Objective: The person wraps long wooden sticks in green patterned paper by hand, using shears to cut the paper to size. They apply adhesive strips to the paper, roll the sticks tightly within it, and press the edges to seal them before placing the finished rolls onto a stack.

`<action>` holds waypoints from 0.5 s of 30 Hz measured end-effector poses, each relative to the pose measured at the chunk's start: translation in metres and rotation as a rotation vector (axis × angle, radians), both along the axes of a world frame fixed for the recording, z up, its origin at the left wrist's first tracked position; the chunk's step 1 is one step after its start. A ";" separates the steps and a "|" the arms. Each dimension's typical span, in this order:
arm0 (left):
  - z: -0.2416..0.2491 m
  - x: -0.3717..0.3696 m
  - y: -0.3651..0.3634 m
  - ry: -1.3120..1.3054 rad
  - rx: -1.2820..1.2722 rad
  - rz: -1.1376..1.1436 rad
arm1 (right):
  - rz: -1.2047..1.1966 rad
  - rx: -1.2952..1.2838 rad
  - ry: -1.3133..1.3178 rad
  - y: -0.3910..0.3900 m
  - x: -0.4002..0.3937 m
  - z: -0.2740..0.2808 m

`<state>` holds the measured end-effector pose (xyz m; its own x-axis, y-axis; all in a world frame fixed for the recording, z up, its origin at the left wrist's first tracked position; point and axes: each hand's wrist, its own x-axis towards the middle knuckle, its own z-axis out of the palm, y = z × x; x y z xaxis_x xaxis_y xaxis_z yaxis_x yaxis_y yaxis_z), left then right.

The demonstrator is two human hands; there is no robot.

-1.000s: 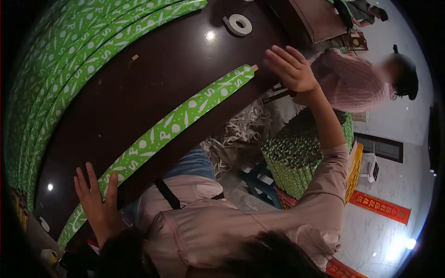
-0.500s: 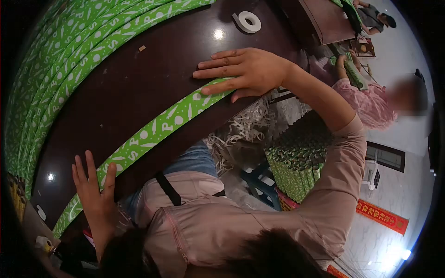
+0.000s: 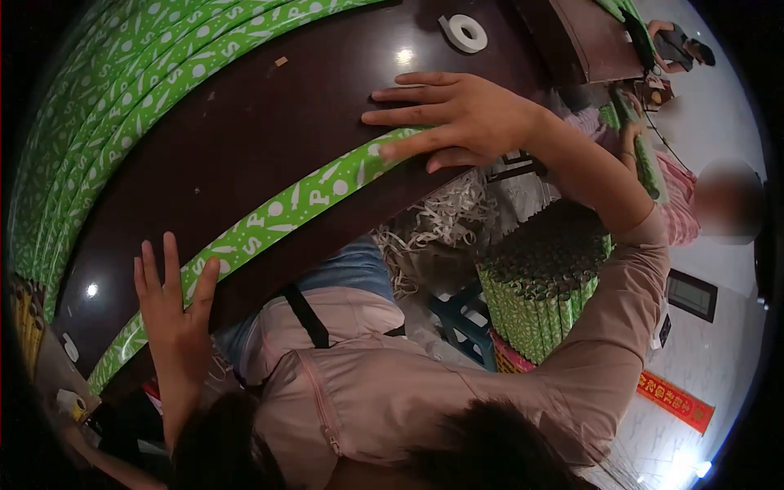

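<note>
A long green tube with white letters and vegetable shapes lies along the front edge of the dark table. My left hand is at its lower left part, fingers spread, with the thumb over the tube. At the tube's upper right end rests my right hand, palm down and fingers apart, covering that end. Neither hand is closed round anything. More green tubes of the same pattern lie side by side along the table's far left side.
A white tape roll lies near the table's far edge. Shredded white strips are below the table, beside a bundle of upright green tubes and a blue stool. Two other people are at the right, one in pink holding a green tube.
The camera view has shifted slightly, so the table appears further right. Both hands stay spread at the tube. The person in pink has moved their arms and the tube they hold.
</note>
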<state>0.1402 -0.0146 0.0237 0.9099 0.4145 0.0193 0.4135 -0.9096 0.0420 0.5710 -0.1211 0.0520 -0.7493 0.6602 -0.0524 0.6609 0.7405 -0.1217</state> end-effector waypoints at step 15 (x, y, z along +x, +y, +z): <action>-0.001 -0.001 0.004 0.008 0.016 -0.012 | 0.109 0.198 -0.187 0.014 -0.027 -0.009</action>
